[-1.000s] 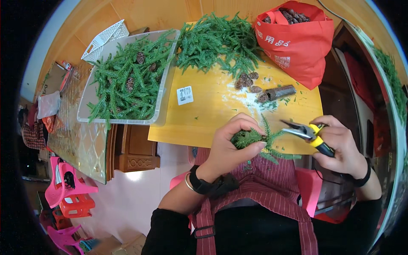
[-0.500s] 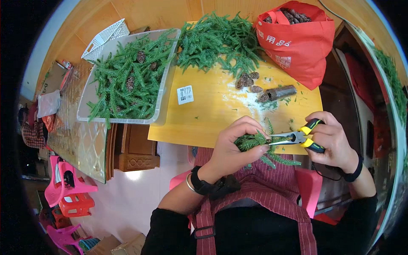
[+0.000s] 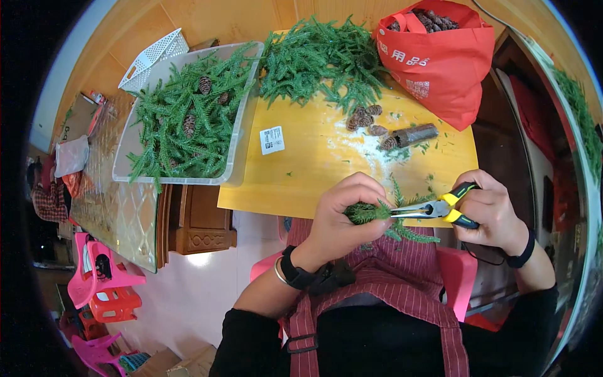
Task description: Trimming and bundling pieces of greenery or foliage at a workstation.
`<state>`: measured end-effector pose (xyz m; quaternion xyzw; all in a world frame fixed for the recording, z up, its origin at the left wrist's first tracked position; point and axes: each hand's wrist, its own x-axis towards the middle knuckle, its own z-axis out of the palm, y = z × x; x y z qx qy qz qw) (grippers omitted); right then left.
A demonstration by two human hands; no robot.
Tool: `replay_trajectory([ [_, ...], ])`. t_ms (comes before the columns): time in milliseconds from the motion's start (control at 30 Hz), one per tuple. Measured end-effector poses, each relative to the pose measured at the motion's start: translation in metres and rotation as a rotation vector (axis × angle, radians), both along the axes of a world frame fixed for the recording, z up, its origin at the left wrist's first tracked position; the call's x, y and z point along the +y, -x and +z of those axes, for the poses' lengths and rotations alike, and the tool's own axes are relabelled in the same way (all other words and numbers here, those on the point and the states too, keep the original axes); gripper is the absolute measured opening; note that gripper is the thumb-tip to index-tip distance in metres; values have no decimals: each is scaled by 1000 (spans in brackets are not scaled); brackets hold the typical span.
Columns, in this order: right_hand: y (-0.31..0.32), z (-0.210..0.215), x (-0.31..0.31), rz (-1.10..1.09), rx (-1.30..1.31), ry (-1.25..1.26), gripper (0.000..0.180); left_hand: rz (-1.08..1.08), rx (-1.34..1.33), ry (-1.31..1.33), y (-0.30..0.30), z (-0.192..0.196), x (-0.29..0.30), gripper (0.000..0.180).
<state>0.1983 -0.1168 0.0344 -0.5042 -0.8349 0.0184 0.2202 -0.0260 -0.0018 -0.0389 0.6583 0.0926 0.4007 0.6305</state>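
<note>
My right hand (image 3: 493,210) had brought the yellow-handled pliers (image 3: 433,210) left until their tips met the green sprig (image 3: 370,212) clamped in my left hand (image 3: 345,213), near the desk (image 3: 314,169) edge, ready to nip.

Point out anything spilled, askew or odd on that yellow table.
Loose green needle bits and pale dust lie scattered over the yellow table around the pine cones and a toppled dark tube. Otherwise, nothing looks damaged.
</note>
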Motion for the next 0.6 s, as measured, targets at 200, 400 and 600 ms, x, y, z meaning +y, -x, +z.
replay_trajectory([
  [200,-2,0,-4,13,-19,11,13,-6,-30,-60,0,1,1,14],
  [400,7,-2,-4,-38,101,50,11,63,-13,-94,1,2,-1,15],
  [600,6,-3,-4,-33,59,31,10,95,17,-120,1,1,-1,16],
])
